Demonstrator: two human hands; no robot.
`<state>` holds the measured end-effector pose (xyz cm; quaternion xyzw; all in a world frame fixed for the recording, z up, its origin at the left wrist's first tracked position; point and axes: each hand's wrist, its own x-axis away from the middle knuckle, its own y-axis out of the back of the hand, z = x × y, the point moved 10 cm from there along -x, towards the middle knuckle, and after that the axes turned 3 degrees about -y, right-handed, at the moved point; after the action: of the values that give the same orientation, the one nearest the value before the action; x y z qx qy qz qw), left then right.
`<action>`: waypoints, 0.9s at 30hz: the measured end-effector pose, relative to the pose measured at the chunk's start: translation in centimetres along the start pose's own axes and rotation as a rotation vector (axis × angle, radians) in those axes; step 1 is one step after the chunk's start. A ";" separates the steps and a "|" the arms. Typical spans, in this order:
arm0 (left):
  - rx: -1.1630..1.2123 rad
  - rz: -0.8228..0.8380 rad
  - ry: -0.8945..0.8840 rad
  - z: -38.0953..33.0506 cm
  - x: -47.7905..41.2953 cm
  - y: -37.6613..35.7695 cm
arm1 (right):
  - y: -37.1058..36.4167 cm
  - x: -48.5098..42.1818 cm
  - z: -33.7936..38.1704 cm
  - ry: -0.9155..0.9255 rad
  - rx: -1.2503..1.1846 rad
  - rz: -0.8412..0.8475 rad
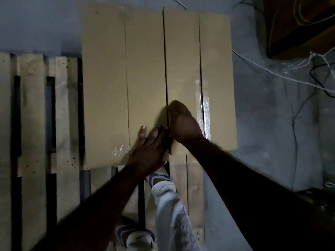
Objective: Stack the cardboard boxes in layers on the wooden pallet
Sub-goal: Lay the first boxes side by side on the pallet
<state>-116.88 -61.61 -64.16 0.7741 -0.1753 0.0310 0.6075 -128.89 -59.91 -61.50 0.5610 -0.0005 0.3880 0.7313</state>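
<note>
Two cardboard boxes lie side by side on the wooden pallet, seen from above: the left box and the right box, with a narrow dark gap between them. My right hand sits at the near end of that gap, its fingers curled over the right box's inner edge. Just to its left, my left hand rests on the near right corner of the left box, thumb stretched out flat and fingertips reaching the gap. Another cardboard box shows lower down, under the near edge.
Bare pallet slats with dark gaps run along the left. My leg in light trousers and a sandalled foot stand against the pallet's near side. Cables and white cords trail over the grey floor on the right, below a brown crate.
</note>
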 end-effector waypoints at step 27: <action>0.001 -0.153 0.072 -0.2 -0.6 0.3 | -3.5 1.7 -2.5 -0.037 -0.014 0.070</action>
<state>-117.55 -61.36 -63.95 0.7838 -0.0937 0.0122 0.6138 -126.79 -57.18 -64.54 0.5624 -0.0364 0.4030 0.7211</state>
